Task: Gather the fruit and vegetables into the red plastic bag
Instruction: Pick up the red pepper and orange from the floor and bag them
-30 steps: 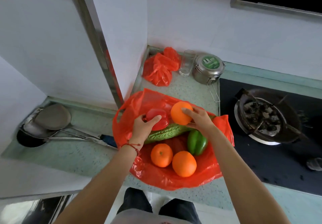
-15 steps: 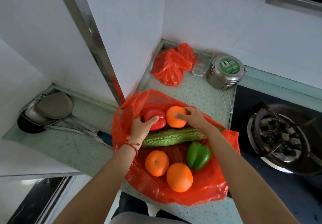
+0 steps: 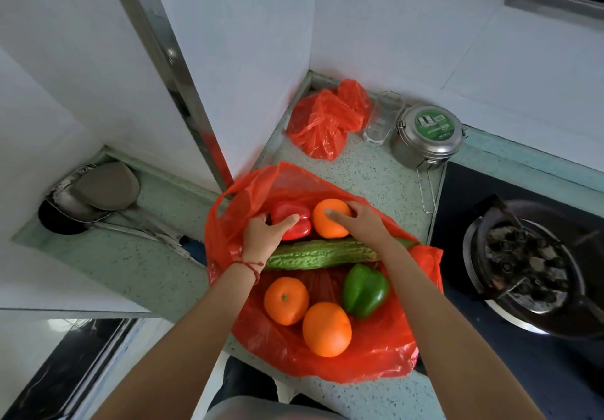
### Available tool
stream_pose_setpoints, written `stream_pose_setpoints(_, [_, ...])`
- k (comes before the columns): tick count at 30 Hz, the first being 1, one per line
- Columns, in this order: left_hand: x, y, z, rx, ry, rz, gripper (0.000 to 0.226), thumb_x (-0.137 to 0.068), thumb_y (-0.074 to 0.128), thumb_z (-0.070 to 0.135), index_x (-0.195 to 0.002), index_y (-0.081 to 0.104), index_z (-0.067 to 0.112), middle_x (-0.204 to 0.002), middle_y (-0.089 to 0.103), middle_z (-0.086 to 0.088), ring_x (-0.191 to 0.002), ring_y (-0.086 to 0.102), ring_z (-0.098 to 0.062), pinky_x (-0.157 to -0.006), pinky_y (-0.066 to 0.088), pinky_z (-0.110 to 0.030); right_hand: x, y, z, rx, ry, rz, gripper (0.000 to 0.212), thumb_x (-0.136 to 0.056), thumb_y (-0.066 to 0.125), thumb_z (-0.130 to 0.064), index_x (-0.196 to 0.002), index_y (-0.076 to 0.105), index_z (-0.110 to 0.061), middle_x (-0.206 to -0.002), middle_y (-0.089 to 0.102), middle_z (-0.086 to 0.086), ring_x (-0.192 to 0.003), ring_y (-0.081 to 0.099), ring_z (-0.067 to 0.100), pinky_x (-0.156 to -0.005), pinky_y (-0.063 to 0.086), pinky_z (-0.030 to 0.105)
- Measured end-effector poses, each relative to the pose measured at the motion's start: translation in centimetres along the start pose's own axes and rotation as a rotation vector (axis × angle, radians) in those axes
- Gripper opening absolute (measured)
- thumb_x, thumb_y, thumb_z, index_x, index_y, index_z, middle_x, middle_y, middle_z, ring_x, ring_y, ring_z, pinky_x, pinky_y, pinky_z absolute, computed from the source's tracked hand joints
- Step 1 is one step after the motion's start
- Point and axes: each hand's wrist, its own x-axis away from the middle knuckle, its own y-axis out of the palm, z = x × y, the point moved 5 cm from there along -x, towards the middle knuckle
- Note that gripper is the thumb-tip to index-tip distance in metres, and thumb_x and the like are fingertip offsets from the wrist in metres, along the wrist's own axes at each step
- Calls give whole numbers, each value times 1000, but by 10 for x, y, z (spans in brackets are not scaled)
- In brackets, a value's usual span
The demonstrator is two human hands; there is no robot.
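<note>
The red plastic bag (image 3: 366, 351) lies spread open on the speckled counter. At its far end my left hand (image 3: 261, 240) grips a red bell pepper (image 3: 295, 222), and my right hand (image 3: 362, 223) grips an orange (image 3: 328, 220) beside it. A long green bitter gourd (image 3: 320, 254) lies across the bag just under both hands. Nearer to me on the bag rest a green bell pepper (image 3: 364, 289) and two more oranges (image 3: 286, 300) (image 3: 327, 329).
A second crumpled red bag (image 3: 322, 122), a clear glass (image 3: 382, 122) and a steel lidded tin (image 3: 426, 133) stand at the back. A gas burner (image 3: 529, 266) sits to the right. Metal ladles (image 3: 98, 191) lie at the left. A wall corner juts in behind the bag.
Both hands have lowered the red pepper and the orange down into the far end of the bag. The view has tilted downward.
</note>
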Motion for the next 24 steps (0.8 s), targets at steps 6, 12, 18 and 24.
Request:
stream_pose_setpoints(6, [7,-4,3,-69,36,15,55,-74,69,43,-113,62,5,-118,64,-9,-113,57,-24,-95,43,-30,14,-4,-1,2,-27,57,70,-82,60,-49,-138,39,-13,-140,46,8,-129,42,24,-104,35,37])
stream_pose_setpoints(12, [27,-8,5,-39,50,58,67,-80,65,36,-134,41,3,-139,46,-15,-129,43,-26,-109,34,-39,33,-11,2,17,-56,151,62,-85,60,-41,-138,40,-16,-141,48,7,-130,42,23,-102,34,33])
stream_pose_setpoints(18, [59,-11,14,-144,273,109,52,-86,59,28,-132,45,7,-137,49,-13,-126,45,-24,-106,33,-33,60,-13,-2,47,-145,236,55,-87,59,-36,-135,43,-13,-139,49,8,-129,42,22,-104,33,31])
stream_pose_setpoints(24, [82,-7,14,-383,513,25,47,-86,59,23,-129,49,4,-131,52,-16,-125,44,-28,-103,29,-26,103,-5,-3,183,-211,279,54,-90,53,-38,-137,39,-14,-142,43,7,-131,40,23,-103,37,37])
